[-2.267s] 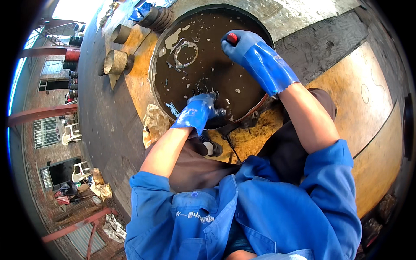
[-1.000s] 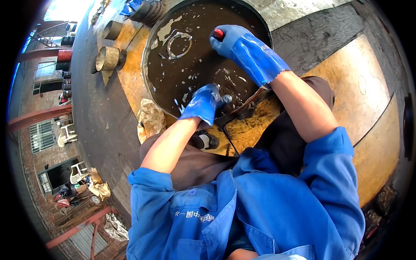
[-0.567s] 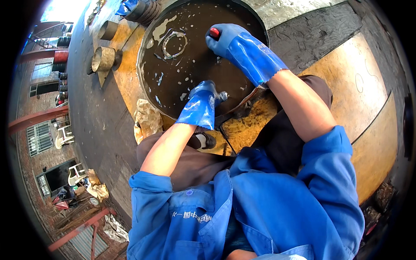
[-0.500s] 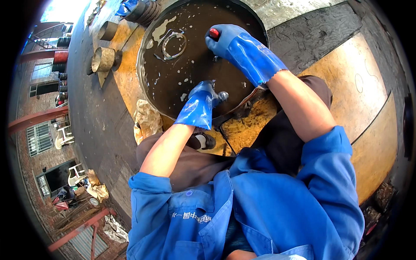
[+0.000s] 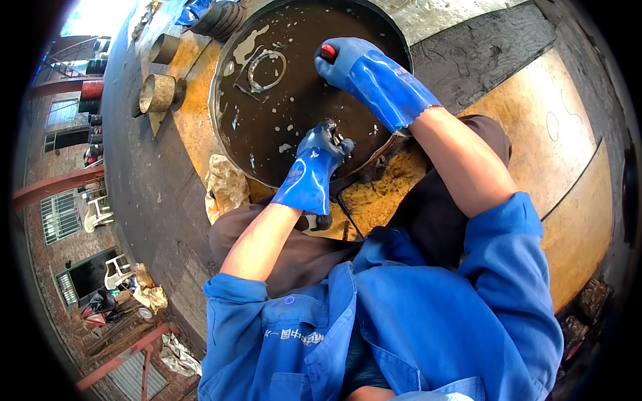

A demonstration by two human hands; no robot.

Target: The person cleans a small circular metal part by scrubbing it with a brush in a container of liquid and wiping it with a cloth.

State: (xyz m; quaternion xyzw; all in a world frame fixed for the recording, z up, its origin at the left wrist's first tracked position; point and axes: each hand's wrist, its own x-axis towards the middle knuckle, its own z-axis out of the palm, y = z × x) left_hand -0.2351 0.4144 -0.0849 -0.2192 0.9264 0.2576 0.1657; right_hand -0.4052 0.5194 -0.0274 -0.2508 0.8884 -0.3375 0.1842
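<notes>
A wide round tub [image 5: 215, 100] of dark brown liquid lies before me, with pale foam flecks on its surface. My right hand [image 5: 351, 63], in a blue rubber glove, is closed around a red handle [image 5: 328, 51] over the tub; the rest of that tool is hidden. Lower and to the left, my left hand [image 5: 322, 147] wears the same kind of glove. Its fingers curl toward the thumb over the near part of the tub, with a small pale spot between them that I cannot make out. A thin ring [image 5: 267, 71] lies in the liquid at the left.
Crumpled brown paper [image 5: 227, 186] lies against the tub's near left side. Beyond its left edge stand short metal pipe pieces [image 5: 158, 93] and a stack of dark rings [image 5: 217, 21]. Yellowish boards [image 5: 535, 127] cover the floor at right. White chairs [image 5: 98, 211] stand far left.
My left hand has shifted slightly up and right and turned, so the gap between thumb and fingers shows. The right hand with the red handle has barely moved.
</notes>
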